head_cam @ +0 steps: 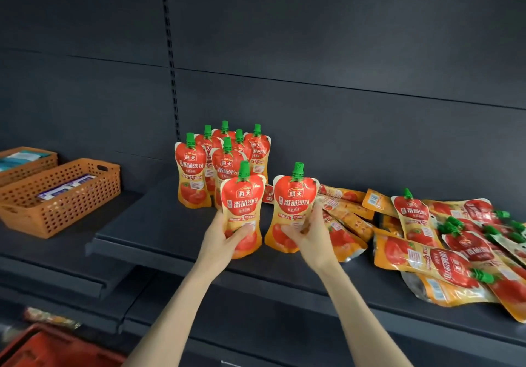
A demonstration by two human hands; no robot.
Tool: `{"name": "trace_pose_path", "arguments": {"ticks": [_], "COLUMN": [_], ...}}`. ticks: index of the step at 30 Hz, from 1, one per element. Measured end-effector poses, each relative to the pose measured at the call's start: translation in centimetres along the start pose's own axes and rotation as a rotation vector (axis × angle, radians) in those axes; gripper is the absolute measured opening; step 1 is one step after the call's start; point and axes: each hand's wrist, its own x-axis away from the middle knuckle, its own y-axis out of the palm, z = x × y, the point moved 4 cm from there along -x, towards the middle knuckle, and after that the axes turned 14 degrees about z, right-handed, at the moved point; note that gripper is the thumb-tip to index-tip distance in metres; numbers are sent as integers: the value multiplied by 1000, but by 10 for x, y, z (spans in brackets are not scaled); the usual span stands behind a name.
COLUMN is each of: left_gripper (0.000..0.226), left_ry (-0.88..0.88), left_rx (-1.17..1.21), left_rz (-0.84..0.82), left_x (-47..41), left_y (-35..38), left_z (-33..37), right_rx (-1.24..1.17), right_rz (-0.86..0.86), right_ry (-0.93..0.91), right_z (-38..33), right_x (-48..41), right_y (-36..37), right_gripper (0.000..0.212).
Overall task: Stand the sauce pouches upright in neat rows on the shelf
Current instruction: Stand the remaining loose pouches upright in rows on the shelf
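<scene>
**Two tomato sauce pouches held upright at the shelf front**

1. Lower left corner of the frame: a red crate, blurred, lies below shelf level.
2. Both bare forearms reach up from the bottom edge to the centre of the frame.
3. The left hand grips the lower half of the left pouch. The palm is on the pouch's left edge and the fingers curl across its front.
4. The right hand grips the lower half of the right pouch from the pouch's right side. The fingers are closed on its front face.
5. Both pouches are upright, green caps on top and labels facing the camera, just beside each other with a narrow gap between them. Whether their bases touch the dark shelf cannot be determined.
6. Right of the hands: a loose pile of pouches lies flat and overlapping. It reaches from behind the right hand to the right edge of the frame.
7. Behind the left pouch: a group of standing pouches is upright in close rows, caps up.
8. Left side of the frame: an orange perforated basket holds blue-and-white packets. A second orange basket is behind it.
9. Farthest: the dark back panel, with a slotted upright above the standing group.
</scene>
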Motion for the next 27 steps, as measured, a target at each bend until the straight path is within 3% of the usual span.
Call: {"name": "trace_pose_path", "arguments": {"ticks": [4,9,15,21,27], "left_gripper": [53,50,52,62,55], "left_ry": [0,-8,4,46,72], "left_rx": [12,-9,-6,-149,-134], "left_rz": [67,91,-9,-100,-98], "left_x": [-16,-52,-95,-103,-109], "left_y": [-27,-66,-99,-107,-107], "left_z": [-4,-13,-25,-39,-49], "right_rx": [-31,-50,-46,67,163], "right_rz": [26,25,128,230,274], "right_ry": [9,20,38,38,58], "right_z": [0,-12,-15,1,-1], "right_x": [1,0,-2,8,11], "right_y": [28,80,137,149,149], "right_gripper": [47,45,43,36,46]}}
